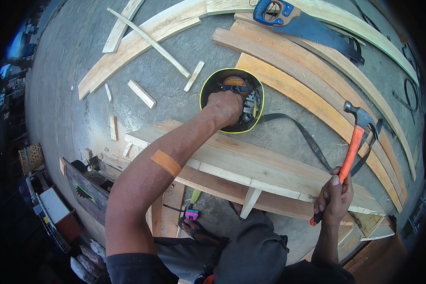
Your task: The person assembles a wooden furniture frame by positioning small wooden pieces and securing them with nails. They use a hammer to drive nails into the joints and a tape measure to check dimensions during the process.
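Note:
My left hand (226, 108) reaches down into a dark bucket (209, 87) with a yellow rim. Its fingers are curled, and their tips and whatever they hold are hidden. Beside that hand lie small metal pieces (249, 108) and an orange-and-black round item (235, 84) whose kind I cannot tell. On the right, my right hand (335, 196) is wrapped round the orange handle of a claw hammer (350, 154), held with its head upward. Below my hands runs a long curved wooden frame (270, 174), made of boards joined by a short crosspiece (251, 202).
Curved planks (293, 90) fan out at the far right, with a blue-handled handsaw (312, 34) on them. Wood offcuts (141, 93) litter the concrete at left. A black strap (298, 130) trails from the bucket. A pink tape measure (191, 215) lies near my foot; a table saw (87, 189) stands left.

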`<state>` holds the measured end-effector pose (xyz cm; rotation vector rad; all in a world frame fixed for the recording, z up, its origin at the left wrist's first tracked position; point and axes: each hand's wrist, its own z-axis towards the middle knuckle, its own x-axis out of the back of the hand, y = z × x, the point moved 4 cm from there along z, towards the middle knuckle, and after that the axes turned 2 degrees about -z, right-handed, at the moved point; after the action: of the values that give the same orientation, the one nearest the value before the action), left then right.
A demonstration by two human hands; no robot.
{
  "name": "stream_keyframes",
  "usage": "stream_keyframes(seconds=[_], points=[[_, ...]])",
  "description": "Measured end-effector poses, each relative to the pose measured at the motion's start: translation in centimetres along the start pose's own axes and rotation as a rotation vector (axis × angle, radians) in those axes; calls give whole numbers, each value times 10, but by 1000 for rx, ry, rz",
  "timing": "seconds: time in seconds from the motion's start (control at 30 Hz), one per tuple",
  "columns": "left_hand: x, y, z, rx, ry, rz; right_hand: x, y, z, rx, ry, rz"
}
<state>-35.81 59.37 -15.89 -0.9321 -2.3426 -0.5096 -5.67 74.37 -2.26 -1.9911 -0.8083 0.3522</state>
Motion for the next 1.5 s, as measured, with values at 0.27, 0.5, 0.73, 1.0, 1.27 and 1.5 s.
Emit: stream_keyframes(seconds=[0.27, 0.5, 0.73, 1.0, 1.27, 1.5], points=[[-5, -4, -5, -182, -84, 469, 1, 1, 0, -6, 8, -9], [-17, 1, 0, -130, -61, 432, 2, 0, 0, -11, 9, -7], [-17, 1, -3, -154, -80, 323, 1, -1, -4, -59, -2, -38], [11, -4, -20, -229, -35, 302, 0, -3, 1, -39, -47, 6], [64, 42, -117, -163, -27, -991, 1, -3, 1, -31, -51, 49], [8, 86, -97, -209, -177, -1012, 2, -1, 2, -37, -115, 77]])
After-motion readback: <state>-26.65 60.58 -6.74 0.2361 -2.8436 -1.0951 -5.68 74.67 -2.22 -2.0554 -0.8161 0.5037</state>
